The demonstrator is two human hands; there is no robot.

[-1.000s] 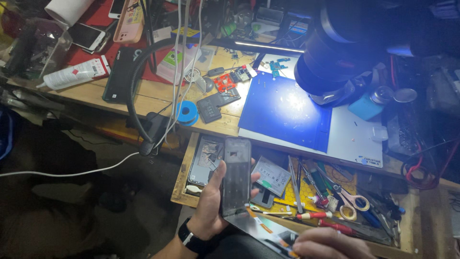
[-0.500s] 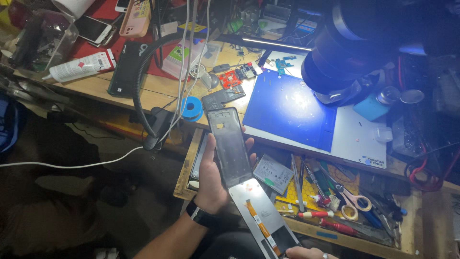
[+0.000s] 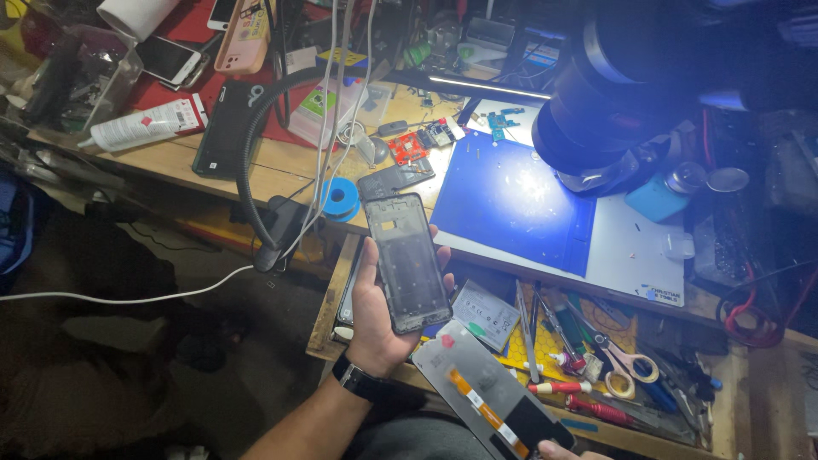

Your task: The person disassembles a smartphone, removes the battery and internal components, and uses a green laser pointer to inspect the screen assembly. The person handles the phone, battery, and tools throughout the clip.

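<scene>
Phone frame (image 3: 407,262): dark, upright, raised over the open drawer (image 3: 328,307), held in your left hand (image 3: 379,315), fingers wrapped around its edges. Screen panel (image 3: 490,400): flat, tilted, just below the frame; your right hand (image 3: 569,450) pinches its lower end, only fingertips in view. Beyond: blue mat (image 3: 520,200) on the bench, microscope (image 3: 622,111) above it, blue tape roll (image 3: 341,198) left of the mat, scissors (image 3: 626,366) among tools in the drawer.
</scene>
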